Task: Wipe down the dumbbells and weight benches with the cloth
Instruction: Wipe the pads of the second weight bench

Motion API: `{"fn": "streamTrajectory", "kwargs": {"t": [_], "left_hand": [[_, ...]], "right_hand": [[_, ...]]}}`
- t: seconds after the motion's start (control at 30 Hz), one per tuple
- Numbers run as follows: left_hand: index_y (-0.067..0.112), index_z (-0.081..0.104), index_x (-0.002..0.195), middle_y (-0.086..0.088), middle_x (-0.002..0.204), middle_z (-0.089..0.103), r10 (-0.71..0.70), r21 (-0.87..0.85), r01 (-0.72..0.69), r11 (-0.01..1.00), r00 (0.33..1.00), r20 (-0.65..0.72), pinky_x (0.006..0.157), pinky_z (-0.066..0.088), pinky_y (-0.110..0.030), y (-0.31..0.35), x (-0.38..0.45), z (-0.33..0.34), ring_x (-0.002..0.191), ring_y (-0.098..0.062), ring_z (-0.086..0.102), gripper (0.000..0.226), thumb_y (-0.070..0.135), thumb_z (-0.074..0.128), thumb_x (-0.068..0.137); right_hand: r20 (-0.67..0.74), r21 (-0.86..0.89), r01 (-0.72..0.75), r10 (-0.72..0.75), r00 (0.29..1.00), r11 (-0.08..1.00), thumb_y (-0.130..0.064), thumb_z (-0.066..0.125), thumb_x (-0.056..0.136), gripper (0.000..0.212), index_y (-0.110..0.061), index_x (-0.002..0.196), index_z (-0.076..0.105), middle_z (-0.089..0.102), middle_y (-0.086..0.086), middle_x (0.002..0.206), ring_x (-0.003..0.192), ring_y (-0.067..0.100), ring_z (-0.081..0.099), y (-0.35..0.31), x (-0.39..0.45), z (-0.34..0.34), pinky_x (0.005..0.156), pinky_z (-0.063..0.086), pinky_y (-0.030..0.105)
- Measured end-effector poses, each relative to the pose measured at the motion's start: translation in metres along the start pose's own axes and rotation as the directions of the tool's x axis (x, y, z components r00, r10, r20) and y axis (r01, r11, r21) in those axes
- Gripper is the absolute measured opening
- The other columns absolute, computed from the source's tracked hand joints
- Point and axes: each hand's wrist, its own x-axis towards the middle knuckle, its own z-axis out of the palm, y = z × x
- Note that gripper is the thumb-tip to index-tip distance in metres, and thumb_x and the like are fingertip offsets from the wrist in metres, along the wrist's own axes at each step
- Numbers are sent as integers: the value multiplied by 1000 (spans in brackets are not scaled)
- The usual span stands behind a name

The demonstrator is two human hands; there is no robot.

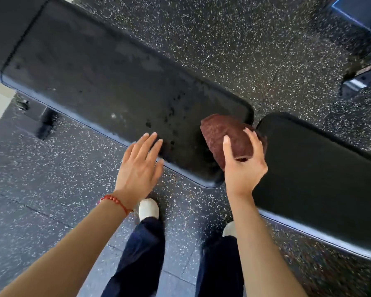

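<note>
Right hand (243,166) has the folded maroon cloth (227,138) gripped on the black bench pad (107,78). Left hand (140,166) is flat, fingers straight, touching the pad's edge.

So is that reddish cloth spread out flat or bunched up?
Bunched up. The cloth sits as a thick rolled wad under the right hand, whose fingers curl over it, at the end of the long bench pad.
</note>
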Motion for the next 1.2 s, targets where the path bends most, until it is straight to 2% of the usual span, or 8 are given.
{"fn": "streamTrajectory", "kwargs": {"t": [0.07,0.1,0.2,0.27,0.53,0.83,1.03,1.2], "left_hand": [[-3,51,125,-21,134,48,22,21,-22,1000,1000,-3,100,34,-53,-18,8,0,126,-38,42,52,28,34,87],[-3,50,126,-21,135,47,32,33,-32,999,999,-4,102,33,-53,-25,12,1,127,-38,41,52,27,33,88],[-1,44,132,-20,141,40,40,68,-39,997,999,-18,106,26,-51,-43,24,7,131,-37,34,51,27,34,90],[0,41,135,-20,143,36,30,71,-27,997,999,-35,107,24,-51,-51,30,13,133,-36,31,48,22,43,92],[1,40,135,-18,145,35,1,57,0,998,1000,-24,110,22,-50,-60,38,23,135,-34,29,53,28,30,91],[3,39,136,-15,145,35,8,46,-6,999,999,-52,111,18,-46,-64,38,26,136,-30,27,51,28,31,92],[3,42,135,-16,144,37,6,26,-4,1000,996,-87,111,19,-47,-64,38,30,135,-31,29,50,26,33,91],[3,41,135,-15,145,36,26,25,-24,999,996,-91,111,18,-45,-67,37,30,135,-29,27,50,26,33,91]], "right_hand": [[13,-2,33,-33,999,999,-22,75,77,36,-1,105,67,67,14,111,112,31,60,-3,-8,22,100,41,17],[36,-17,51,-50,998,999,-22,75,77,37,0,106,67,67,15,112,113,32,59,-2,-13,31,101,40,17],[150,-125,141,-122,981,982,-20,77,77,38,1,107,66,64,17,117,119,37,54,10,-37,52,105,40,48],[162,-191,211,-181,970,959,-23,76,78,40,0,108,65,63,16,120,121,38,52,22,-46,59,106,35,54],[109,-221,281,-262,959,934,-30,73,79,39,-1,104,67,65,14,117,118,38,55,31,-9,78,102,40,53],[104,-178,171,-154,983,969,-31,70,83,40,-4,111,64,62,13,123,124,36,50,11,61,116,102,40,55],[48,-220,198,-192,980,955,-25,75,80,35,-3,106,66,65,13,119,120,35,54,8,25,110,106,38,50],[114,-196,246,-227,967,949,-31,68,82,34,-6,105,66,64,10,120,122,31,53,14,-54,88,110,33,42]]}}
